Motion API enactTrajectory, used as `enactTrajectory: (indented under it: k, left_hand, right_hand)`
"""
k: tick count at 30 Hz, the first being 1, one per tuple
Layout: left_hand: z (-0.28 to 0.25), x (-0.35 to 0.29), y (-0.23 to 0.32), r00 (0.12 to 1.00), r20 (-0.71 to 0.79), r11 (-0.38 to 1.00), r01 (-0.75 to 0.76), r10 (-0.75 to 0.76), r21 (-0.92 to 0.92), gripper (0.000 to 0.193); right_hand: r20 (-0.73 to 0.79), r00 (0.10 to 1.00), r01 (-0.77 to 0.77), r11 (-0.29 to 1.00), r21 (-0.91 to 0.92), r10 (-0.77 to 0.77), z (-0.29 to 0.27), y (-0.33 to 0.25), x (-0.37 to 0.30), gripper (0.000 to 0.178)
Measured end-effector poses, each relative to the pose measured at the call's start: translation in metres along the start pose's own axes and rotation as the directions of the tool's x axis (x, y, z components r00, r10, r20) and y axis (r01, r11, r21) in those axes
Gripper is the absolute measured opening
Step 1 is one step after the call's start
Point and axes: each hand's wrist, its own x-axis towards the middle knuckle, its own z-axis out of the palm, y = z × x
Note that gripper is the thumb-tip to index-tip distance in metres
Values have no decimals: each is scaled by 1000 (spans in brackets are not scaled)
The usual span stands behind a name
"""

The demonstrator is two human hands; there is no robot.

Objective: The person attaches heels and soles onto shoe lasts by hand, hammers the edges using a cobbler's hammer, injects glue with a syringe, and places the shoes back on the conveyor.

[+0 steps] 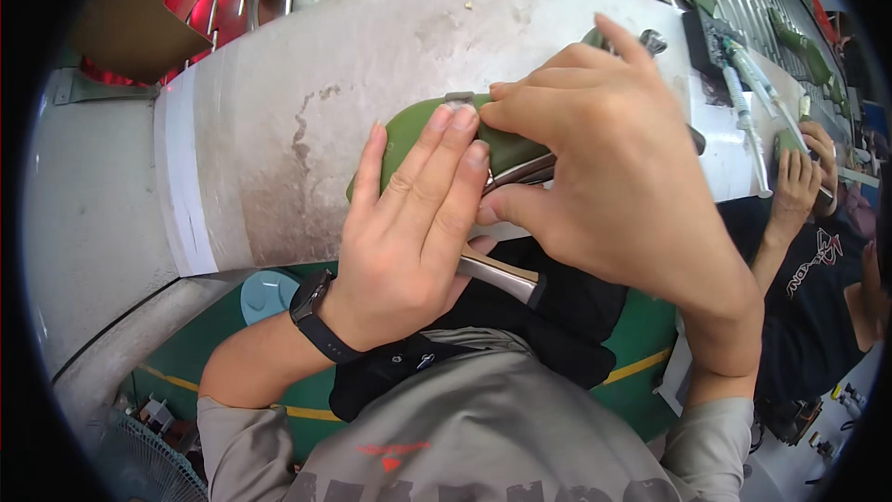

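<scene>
L hand (400, 242) lies flat on green part (401, 135), prob. to steady it, while R hand (613, 130) pinches its edge.

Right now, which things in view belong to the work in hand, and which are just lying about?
In hand:
green rounded shell, under the left hand and right hand
tan-and-silver handle, beside the left hand; any join to the shell is hidden

Lying about, untouched by these hands:
syringe-like tubes, at right
light-blue round object, lower left
fan, bottom left
</scene>
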Motion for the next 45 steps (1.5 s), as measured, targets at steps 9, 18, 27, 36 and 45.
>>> enactTrajectory:
  k: [9, 18, 27, 36, 45]
  left_hand:
    - [-33, 30, -6, 978, 207, 982, 65, -28, -175, 98]
    - [-12, 58, -25, 982, 190, 947, 85, -26, -311, 77]
    - [-12, 62, -18, 982, 183, 964, 85, -38, -253, 74]
    - [-4, 100, 8, 929, 326, 945, 250, -173, -211, 96]
    - [-16, 101, -11, 909, 417, 961, 127, -13, -246, 106]
  right_hand:
    - [-318, 942, 122, 992, 34, -105, 21, 45, -43, 75]
    - [-208, 978, -8, 994, 108, 31, 5, 30, -32, 70]
    - [-514, 806, -136, 937, 321, 293, 37, 74, -61, 63]
    - [-452, 873, -261, 959, -113, 184, 55, 90, -83, 56]
    - [-324, 829, 71, 490, 869, 455, 29, 48, -116, 32]
